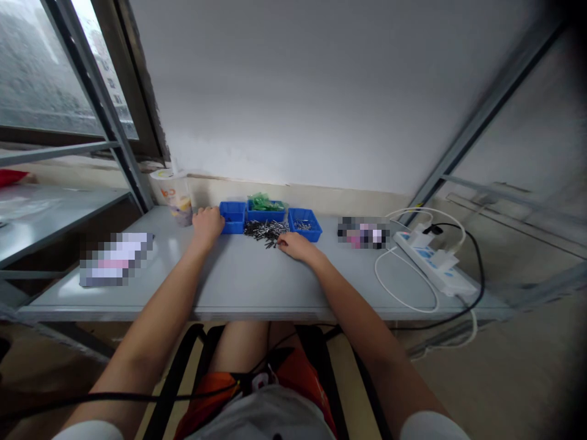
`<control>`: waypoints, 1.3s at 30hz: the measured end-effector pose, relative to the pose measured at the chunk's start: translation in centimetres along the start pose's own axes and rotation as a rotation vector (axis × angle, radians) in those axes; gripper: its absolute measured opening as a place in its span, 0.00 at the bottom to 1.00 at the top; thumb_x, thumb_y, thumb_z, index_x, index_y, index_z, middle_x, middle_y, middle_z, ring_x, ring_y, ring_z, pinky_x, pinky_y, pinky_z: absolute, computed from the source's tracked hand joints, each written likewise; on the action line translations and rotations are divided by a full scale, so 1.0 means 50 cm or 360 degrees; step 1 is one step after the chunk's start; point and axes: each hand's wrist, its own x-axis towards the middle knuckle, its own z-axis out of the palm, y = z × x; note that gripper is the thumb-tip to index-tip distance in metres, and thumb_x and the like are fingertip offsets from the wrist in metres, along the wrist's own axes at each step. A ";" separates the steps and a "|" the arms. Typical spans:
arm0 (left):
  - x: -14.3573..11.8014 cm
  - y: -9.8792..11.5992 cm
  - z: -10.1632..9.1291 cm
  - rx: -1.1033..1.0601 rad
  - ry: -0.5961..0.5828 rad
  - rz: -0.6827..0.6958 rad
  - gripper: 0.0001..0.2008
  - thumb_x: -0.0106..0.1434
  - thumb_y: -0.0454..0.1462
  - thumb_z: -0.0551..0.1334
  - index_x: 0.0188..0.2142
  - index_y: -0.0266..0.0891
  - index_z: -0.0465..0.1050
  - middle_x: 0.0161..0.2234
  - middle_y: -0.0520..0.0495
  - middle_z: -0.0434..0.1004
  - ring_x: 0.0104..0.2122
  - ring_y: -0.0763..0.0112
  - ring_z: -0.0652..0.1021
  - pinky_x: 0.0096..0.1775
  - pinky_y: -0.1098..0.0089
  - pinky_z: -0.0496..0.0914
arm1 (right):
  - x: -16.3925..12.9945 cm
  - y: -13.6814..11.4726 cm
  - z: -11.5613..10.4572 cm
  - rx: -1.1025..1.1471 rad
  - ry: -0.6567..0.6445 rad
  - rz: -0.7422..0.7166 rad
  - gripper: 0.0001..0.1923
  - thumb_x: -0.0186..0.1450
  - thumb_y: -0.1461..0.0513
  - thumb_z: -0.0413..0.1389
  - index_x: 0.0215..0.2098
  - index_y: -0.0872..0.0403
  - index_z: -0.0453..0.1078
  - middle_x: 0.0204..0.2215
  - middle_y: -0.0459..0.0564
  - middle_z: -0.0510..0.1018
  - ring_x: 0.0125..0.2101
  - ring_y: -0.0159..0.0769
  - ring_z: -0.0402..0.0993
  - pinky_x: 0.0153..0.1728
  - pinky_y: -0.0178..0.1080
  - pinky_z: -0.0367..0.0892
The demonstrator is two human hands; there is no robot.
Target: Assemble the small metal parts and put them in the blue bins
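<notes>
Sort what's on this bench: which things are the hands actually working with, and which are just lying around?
In hand:
- left hand at the left blue bin
- right hand at the pile of small metal parts
- middle blue bin with green pieces
- right blue bin

Lying about:
- drink cup
- power strip and white cable

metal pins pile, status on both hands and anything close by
Left hand resting against left blue bin, closure unclear. Right hand at edge of metal pins pile, grip unclear. Cup beside left hand.
</notes>
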 end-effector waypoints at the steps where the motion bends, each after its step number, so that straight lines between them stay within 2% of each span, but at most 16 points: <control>1: 0.000 0.000 0.001 -0.0009 0.0001 0.0000 0.16 0.63 0.35 0.50 0.40 0.31 0.75 0.41 0.29 0.76 0.43 0.48 0.74 0.40 0.56 0.67 | 0.000 0.000 0.000 -0.0011 0.0002 0.0007 0.10 0.64 0.65 0.53 0.41 0.54 0.74 0.39 0.52 0.79 0.39 0.36 0.73 0.38 0.33 0.62; 13: 0.003 0.000 0.009 0.0023 0.0020 0.0036 0.15 0.63 0.37 0.51 0.41 0.32 0.75 0.40 0.32 0.76 0.43 0.49 0.74 0.40 0.58 0.68 | 0.001 -0.004 0.001 -0.0051 0.0046 0.0050 0.09 0.64 0.64 0.52 0.40 0.54 0.73 0.39 0.52 0.78 0.39 0.37 0.73 0.36 0.34 0.62; 15: 0.004 0.004 0.008 -0.0003 0.0053 0.0140 0.15 0.63 0.37 0.52 0.42 0.33 0.74 0.40 0.33 0.75 0.44 0.50 0.73 0.42 0.59 0.67 | 0.001 -0.004 0.003 -0.0057 0.0055 0.0063 0.09 0.64 0.63 0.52 0.39 0.54 0.73 0.38 0.52 0.79 0.39 0.38 0.73 0.36 0.34 0.62; 17: 0.005 0.011 0.006 -0.0073 0.0060 0.0346 0.15 0.64 0.38 0.52 0.43 0.34 0.73 0.40 0.35 0.75 0.45 0.52 0.72 0.44 0.60 0.67 | 0.000 -0.006 0.005 -0.0078 0.0068 0.0089 0.09 0.64 0.63 0.52 0.38 0.53 0.73 0.38 0.52 0.79 0.39 0.39 0.73 0.35 0.35 0.62; 20: 0.003 0.029 0.007 -0.0237 -0.0001 0.0690 0.14 0.65 0.39 0.51 0.43 0.37 0.72 0.41 0.39 0.74 0.45 0.57 0.72 0.47 0.63 0.65 | 0.000 -0.007 0.008 -0.0111 0.0076 0.0135 0.10 0.64 0.65 0.50 0.40 0.53 0.72 0.38 0.53 0.78 0.38 0.40 0.73 0.35 0.35 0.62; 22: -0.001 0.043 0.011 -0.0346 -0.0034 0.0822 0.14 0.66 0.40 0.51 0.43 0.38 0.72 0.41 0.41 0.74 0.45 0.60 0.72 0.48 0.64 0.65 | 0.001 -0.009 0.009 -0.0124 0.0082 0.0174 0.12 0.63 0.66 0.49 0.41 0.53 0.72 0.39 0.54 0.78 0.38 0.40 0.73 0.35 0.35 0.62; 32: -0.025 0.092 0.049 -0.0804 -0.0209 0.1121 0.11 0.64 0.38 0.54 0.39 0.38 0.73 0.37 0.45 0.75 0.39 0.64 0.73 0.42 0.66 0.67 | -0.005 -0.011 -0.009 -0.0110 0.0201 0.0342 0.10 0.63 0.65 0.51 0.42 0.53 0.70 0.39 0.53 0.78 0.40 0.40 0.73 0.36 0.35 0.62; 36: -0.030 0.100 0.052 -0.0862 -0.0246 0.1142 0.10 0.63 0.37 0.55 0.39 0.39 0.73 0.36 0.44 0.76 0.37 0.65 0.74 0.40 0.66 0.67 | -0.008 -0.019 -0.016 -0.0091 0.0301 0.0298 0.09 0.64 0.65 0.51 0.41 0.54 0.70 0.37 0.53 0.78 0.38 0.39 0.73 0.35 0.34 0.61; 39: -0.031 0.100 0.053 -0.0881 -0.0249 0.1141 0.11 0.63 0.36 0.55 0.42 0.39 0.73 0.38 0.44 0.76 0.38 0.64 0.74 0.40 0.65 0.67 | -0.006 -0.025 -0.017 0.0012 0.0361 0.0132 0.08 0.64 0.66 0.51 0.39 0.55 0.70 0.35 0.51 0.77 0.36 0.36 0.72 0.35 0.34 0.60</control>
